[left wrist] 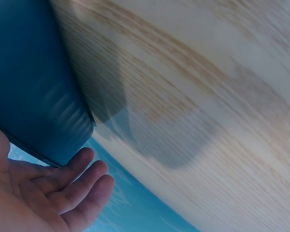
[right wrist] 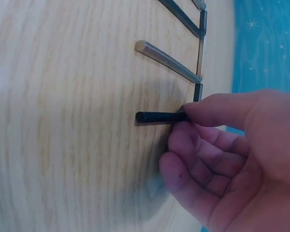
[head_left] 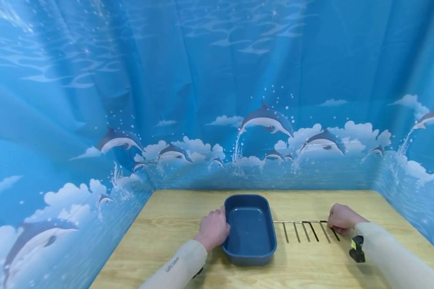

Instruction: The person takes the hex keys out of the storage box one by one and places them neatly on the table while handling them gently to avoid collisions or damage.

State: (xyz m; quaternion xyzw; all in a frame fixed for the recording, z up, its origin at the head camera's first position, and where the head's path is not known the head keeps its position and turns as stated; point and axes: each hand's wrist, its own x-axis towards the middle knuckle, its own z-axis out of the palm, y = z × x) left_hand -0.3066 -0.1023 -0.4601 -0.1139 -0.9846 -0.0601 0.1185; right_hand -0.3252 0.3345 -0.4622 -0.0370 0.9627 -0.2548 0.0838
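Observation:
My left hand point(head_left: 214, 228) grips the left rim of a deep blue plastic bin point(head_left: 248, 233). In the left wrist view, several fingers point(left wrist: 72, 186) show at the rim, outside the bin's wall. To the right of the bin, L-shaped hex keys, some silver and some black, lie in a row with their short arms end to end. My right hand point(head_left: 341, 218) is at the row's right end. There its thumb and curled index finger pinch a black hex key point(right wrist: 159, 117) near its bend, which the fingertips cover. A silver hex key point(right wrist: 166, 60) lies beside it.
The wood-grain table point(head_left: 173, 208) carries the bin and the row of keys. Behind it and on both sides hangs a blue curtain point(head_left: 202, 100) printed with dolphins and clouds. A small black device point(head_left: 357, 249) is strapped at my right wrist.

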